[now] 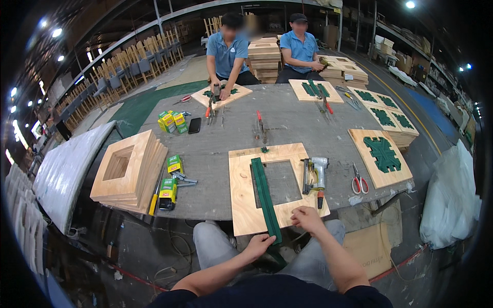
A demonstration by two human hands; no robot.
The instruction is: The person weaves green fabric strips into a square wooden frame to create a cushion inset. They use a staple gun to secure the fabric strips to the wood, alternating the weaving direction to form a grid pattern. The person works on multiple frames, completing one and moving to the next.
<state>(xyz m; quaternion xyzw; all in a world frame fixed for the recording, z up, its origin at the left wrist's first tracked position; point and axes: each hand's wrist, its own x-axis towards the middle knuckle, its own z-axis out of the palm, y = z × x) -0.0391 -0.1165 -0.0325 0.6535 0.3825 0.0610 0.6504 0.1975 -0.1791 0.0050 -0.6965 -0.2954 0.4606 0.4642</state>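
A plywood frame [241, 190] with a square opening lies before me, its near edge past the table edge above my lap. One green webbing strap [263, 192] runs lengthwise over the frame's opening, from the far side to the near edge. My left hand [260, 245] pinches the strap's near end, and a loose tail hangs below. Over the frame's near right corner is my right hand [307, 218], fingers curled together; whether anything is in them is hidden. Beyond that hand a nail gun [315, 174] rests on the frame's right side.
Left stand stacked frames [120, 167] and staple boxes [168, 190]. Red-handled scissors [359, 184] and a panel woven with green webbing [380, 156] lie right. A phone [194, 126] and pliers [261, 126] lie farther off. Two co-workers in blue shirts sit across the table [221, 138].
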